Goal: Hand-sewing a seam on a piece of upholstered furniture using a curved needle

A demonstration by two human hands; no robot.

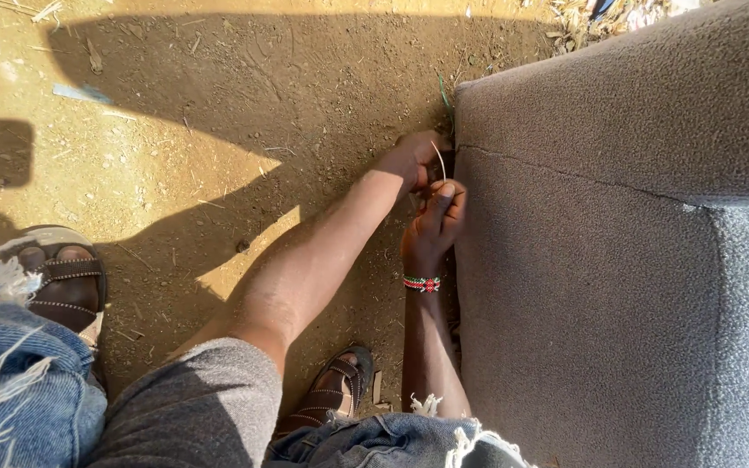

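Both hands work at the left edge of a grey upholstered sofa [617, 260] that stands on bare dirt ground [175, 156], close to where a seam [565, 178] runs across the fabric. The left hand [416, 160] is curled against the sofa's edge, fingers closed on the cloth or on something beneath it; what exactly is hidden. The right hand [435, 227], with a beaded band [422, 283] at the wrist, is pinched shut, and a thin pale strand [439, 159], probably thread or a fine needle, rises between the two hands; which grip has it I cannot tell. The strand looks very light, limp or springy, and easy to lose, so it likely wants a fingertip pinch low down, near the cloth. The fabric looks thick, fuzzy and soft but stretched tight over padding, best gathered right at the edge by the seam. The sofa itself seems bulky and heavy. Sandalled feet [62, 282] and frayed jeans [19, 390] sit near, at left.
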